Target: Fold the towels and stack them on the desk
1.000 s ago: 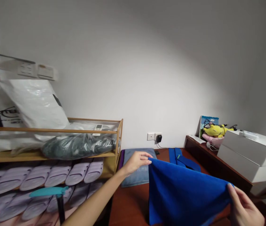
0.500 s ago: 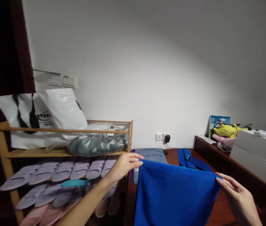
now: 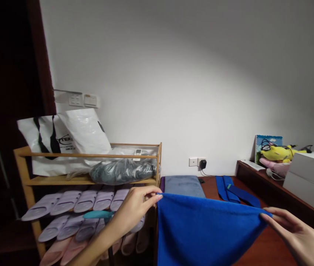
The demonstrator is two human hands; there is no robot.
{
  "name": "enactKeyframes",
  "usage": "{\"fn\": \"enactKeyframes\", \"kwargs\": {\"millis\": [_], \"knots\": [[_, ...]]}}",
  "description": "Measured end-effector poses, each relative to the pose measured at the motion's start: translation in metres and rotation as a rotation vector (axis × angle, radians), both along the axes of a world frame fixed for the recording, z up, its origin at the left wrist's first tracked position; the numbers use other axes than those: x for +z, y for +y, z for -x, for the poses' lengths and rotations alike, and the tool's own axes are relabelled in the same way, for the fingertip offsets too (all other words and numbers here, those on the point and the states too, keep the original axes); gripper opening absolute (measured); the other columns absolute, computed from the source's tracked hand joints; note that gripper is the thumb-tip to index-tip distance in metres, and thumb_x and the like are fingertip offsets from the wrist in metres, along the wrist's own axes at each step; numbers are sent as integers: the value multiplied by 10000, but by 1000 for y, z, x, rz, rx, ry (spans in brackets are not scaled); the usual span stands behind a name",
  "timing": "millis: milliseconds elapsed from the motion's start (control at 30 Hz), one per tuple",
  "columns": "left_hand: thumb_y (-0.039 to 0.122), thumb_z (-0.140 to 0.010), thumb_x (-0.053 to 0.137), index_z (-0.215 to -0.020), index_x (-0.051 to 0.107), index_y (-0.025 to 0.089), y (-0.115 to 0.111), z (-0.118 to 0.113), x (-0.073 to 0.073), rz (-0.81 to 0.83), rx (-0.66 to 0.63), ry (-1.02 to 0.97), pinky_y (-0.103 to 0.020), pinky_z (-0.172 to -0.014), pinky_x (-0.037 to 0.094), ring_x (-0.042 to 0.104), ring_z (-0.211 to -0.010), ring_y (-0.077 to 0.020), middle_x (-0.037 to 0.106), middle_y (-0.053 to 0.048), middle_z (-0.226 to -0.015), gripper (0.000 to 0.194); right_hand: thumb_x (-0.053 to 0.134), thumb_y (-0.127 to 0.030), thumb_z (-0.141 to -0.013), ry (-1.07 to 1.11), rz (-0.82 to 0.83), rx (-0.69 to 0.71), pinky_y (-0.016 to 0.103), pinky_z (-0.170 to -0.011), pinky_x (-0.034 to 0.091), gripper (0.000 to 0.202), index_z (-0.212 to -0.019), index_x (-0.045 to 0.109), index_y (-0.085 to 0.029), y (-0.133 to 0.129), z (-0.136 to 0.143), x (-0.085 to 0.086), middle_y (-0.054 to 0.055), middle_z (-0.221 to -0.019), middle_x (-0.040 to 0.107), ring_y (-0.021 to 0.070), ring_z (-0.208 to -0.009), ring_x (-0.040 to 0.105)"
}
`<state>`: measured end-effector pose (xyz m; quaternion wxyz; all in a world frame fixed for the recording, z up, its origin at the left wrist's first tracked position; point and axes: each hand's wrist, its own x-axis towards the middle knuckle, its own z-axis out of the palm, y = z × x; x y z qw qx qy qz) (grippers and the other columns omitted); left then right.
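A blue cloth [image 3: 201, 225] hangs stretched between my two hands, its top edge nearly straight and sloping slightly down to the right. My left hand [image 3: 138, 203] pinches the upper left corner between thumb and fingers. The upper right corner is pinched by my right hand [image 3: 295, 229]. The cloth's lower part runs out of the bottom of the view. Behind it, on the reddish-brown table [image 3: 270, 244], lie a folded grey-blue cloth [image 3: 184, 184] and a folded dark blue strap-like piece [image 3: 234, 192].
On the left stands a wooden shoe rack [image 3: 90, 155] with several lilac slippers [image 3: 62, 201], white bags [image 3: 84, 129] and a plastic-wrapped bundle [image 3: 123, 170]. A raised ledge at right bears a white box [image 3: 309, 181] and a yellow plush toy [image 3: 280, 152]. A black plug [image 3: 202, 164] sits in the wall.
My hands have drawn slightly farther apart, pulling the cloth's top edge wider. The view has turned a little to the left, so the background sits farther right.
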<state>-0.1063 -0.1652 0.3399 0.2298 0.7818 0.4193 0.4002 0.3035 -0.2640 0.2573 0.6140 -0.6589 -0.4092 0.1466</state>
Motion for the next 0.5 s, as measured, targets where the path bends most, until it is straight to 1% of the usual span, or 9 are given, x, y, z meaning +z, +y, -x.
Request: {"fn": "enactKeyframes", "kwargs": {"millis": [100, 167, 233, 333, 400, 433, 500], "knots": [[444, -769, 571, -728, 680, 246, -7, 7, 3, -29, 4, 12, -239, -631, 406, 575, -685, -180, 667, 12, -721, 230, 748, -564, -490, -30, 23, 17, 238, -711, 556, 453, -805, 706, -241, -3, -6, 0, 47, -845, 727, 258, -858, 663], [468, -766, 568, -710, 665, 250, -13, 13, 5, -21, 12, 12, -240, -619, 392, 550, -670, -178, 647, 13, -702, 245, 747, -551, -505, -54, 26, 53, 234, -676, 547, 405, -770, 702, -248, -5, -10, -1, 45, -814, 715, 244, -812, 654], [487, -759, 567, -689, 647, 255, -18, 17, 7, 17, 22, 1, -239, -594, 377, 516, -630, -168, 616, 21, -655, 256, 744, -538, -522, -81, 20, 88, 236, -648, 532, 361, -730, 689, -248, -6, -13, 0, 41, -762, 690, 223, -750, 633], [518, -762, 552, -687, 619, 253, -21, 19, 7, 91, 3, -17, -230, -569, 361, 473, -595, -149, 572, 33, -631, 283, 727, -541, -550, -129, 16, 97, 222, -560, 485, 333, -696, 660, -249, 0, -10, 1, 16, -647, 615, 175, -638, 567], [537, -768, 544, -693, 599, 244, -17, 19, 0, 128, -29, -35, -225, -565, 358, 462, -599, -139, 545, 36, -636, 307, 716, -545, -565, -147, 15, 110, 209, -521, 447, 333, -696, 644, -248, 9, -4, 0, -6, -592, 559, 146, -588, 518], [546, -764, 548, -691, 589, 238, -12, 18, -6, 143, -41, -53, -222, -564, 357, 461, -602, -135, 534, 37, -632, 319, 713, -542, -572, -142, 14, 128, 206, -512, 432, 332, -698, 637, -245, 15, 0, -2, -15, -579, 541, 135, -572, 501], [574, -751, 556, -696, 569, 228, 2, 16, -24, 204, -57, -89, -216, -526, 341, 447, -555, -118, 505, 50, -577, 350, 708, -535, -585, -110, 18, 184, 206, -488, 404, 331, -691, 619, -235, 30, 7, -10, -31, -547, 521, 118, -529, 477]]}}
